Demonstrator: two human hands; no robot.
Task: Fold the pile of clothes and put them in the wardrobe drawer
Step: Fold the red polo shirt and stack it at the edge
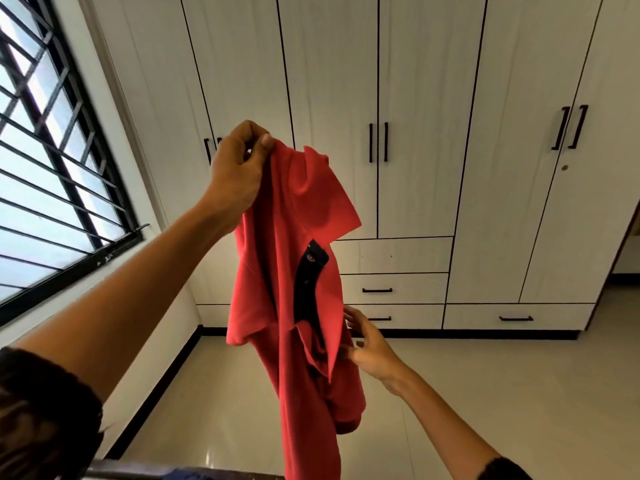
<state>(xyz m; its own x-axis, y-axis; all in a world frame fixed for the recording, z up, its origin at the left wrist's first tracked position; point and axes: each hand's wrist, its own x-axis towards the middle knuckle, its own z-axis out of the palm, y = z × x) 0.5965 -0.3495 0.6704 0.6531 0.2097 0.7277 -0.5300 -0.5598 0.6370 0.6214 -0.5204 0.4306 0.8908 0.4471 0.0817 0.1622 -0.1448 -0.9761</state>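
Observation:
A red polo shirt with a dark button placket hangs in the air in front of me. My left hand is raised high and pinches the shirt near its collar. Lower down, my right hand touches the shirt's right edge with its fingers spread and loosely bent; it does not clearly grip the cloth. The white wardrobe fills the wall behind. Its drawers with black handles sit low in the middle, all closed.
A barred window is on the left wall. Pale tiled floor lies between me and the wardrobe. A dark edge with something blue shows at the bottom of the view. A wide bottom drawer sits at the right.

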